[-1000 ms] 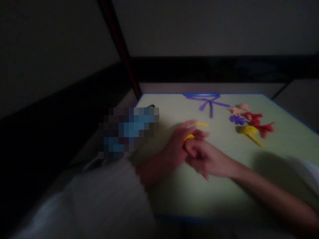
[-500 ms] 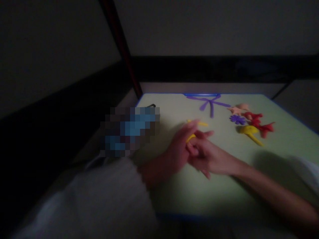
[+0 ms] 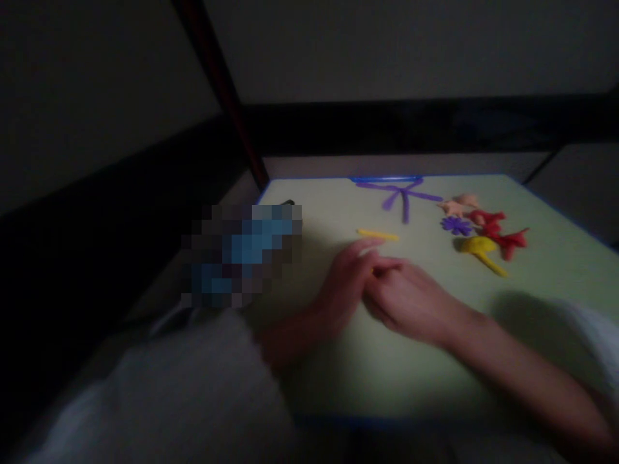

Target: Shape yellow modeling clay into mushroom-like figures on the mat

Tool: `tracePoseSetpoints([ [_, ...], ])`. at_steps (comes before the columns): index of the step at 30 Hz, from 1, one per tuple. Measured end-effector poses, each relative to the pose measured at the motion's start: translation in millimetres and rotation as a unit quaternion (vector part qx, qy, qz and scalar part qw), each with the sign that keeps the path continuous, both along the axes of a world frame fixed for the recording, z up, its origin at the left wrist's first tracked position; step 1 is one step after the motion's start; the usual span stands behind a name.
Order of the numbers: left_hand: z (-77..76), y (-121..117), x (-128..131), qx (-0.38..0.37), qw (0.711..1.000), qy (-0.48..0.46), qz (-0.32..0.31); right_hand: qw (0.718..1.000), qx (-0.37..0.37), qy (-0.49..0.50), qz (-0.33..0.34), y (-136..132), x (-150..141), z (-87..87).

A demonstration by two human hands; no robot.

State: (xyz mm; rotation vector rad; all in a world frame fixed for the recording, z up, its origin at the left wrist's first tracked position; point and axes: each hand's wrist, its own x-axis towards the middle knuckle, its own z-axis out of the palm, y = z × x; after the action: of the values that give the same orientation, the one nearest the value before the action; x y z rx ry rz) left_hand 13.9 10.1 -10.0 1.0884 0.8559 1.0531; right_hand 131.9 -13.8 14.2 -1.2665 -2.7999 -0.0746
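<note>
My left hand (image 3: 344, 283) and my right hand (image 3: 411, 299) meet over the middle of the table. Between them only a speck of yellow modelling clay (image 3: 373, 271) shows; the fingers hide the rest. The left hand cups it from the left, while the right hand's fingers are curled closed against it. Just beyond the left fingertips lies a thin yellow clay strip (image 3: 378, 235). The picture is dim and blurred, so the exact finger contact is hard to make out.
On the pale table (image 3: 329, 380) lie a purple clay stick figure (image 3: 405, 201), a purple clay flower (image 3: 456, 225), red clay shapes (image 3: 511, 243), a peach clay star (image 3: 452, 208) and a yellow clay piece with a stem (image 3: 478, 246). A pixelated blue object (image 3: 256, 241) is at left.
My right hand has turned over and its fingers have closed in, covering most of the yellow clay that showed before. The view has shifted slightly.
</note>
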Motion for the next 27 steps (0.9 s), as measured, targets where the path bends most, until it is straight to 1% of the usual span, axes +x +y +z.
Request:
tracePoseSetpoints([
  [2,-1.5,-2,1,-0.009,1.000,0.003,0.006,1.000,-0.008,-0.003,0.009,0,0,-0.3],
  [5,2.2,-2,0,-0.039,0.999,-0.022,0.005,1.000,-0.016,0.004,0.003,0,-1,0.8],
  [7,7.3,0,-3,-0.053,0.997,-0.063,-0.008,0.999,-0.019,0.035,-0.025,-1,-3,2.4],
  [9,12.8,4,-5,-0.049,0.993,-0.105,-0.023,0.993,-0.046,0.101,-0.045,-3,-4,4.0],
  [11,17.1,6,-7,-0.042,0.991,-0.123,-0.031,0.976,-0.099,0.192,-0.034,-4,-5,5.1],
  [13,19.7,8,-8,-0.051,0.990,-0.126,-0.037,0.949,-0.152,0.277,-0.006,-4,-5,5.6],
  [16,20.8,7,-9,-0.067,0.988,-0.128,-0.056,0.913,-0.198,0.356,0.011,-2,-7,5.7],
  [18,21.5,5,-9,-0.066,0.987,-0.126,-0.070,0.898,-0.221,0.381,0.010,-1,-8,5.5],
  [21,24.5,1,-9,-0.071,0.987,-0.122,-0.080,0.884,-0.241,0.401,0.007,-1,-9,5.4],
  [24,26.5,0,-8,-0.081,0.985,-0.126,-0.084,0.879,-0.244,0.410,0.003,-1,-9,6.1],
  [27,21.8,2,-8,-0.068,0.985,-0.132,-0.084,0.883,-0.232,0.409,0.015,-3,-8,6.9],
])
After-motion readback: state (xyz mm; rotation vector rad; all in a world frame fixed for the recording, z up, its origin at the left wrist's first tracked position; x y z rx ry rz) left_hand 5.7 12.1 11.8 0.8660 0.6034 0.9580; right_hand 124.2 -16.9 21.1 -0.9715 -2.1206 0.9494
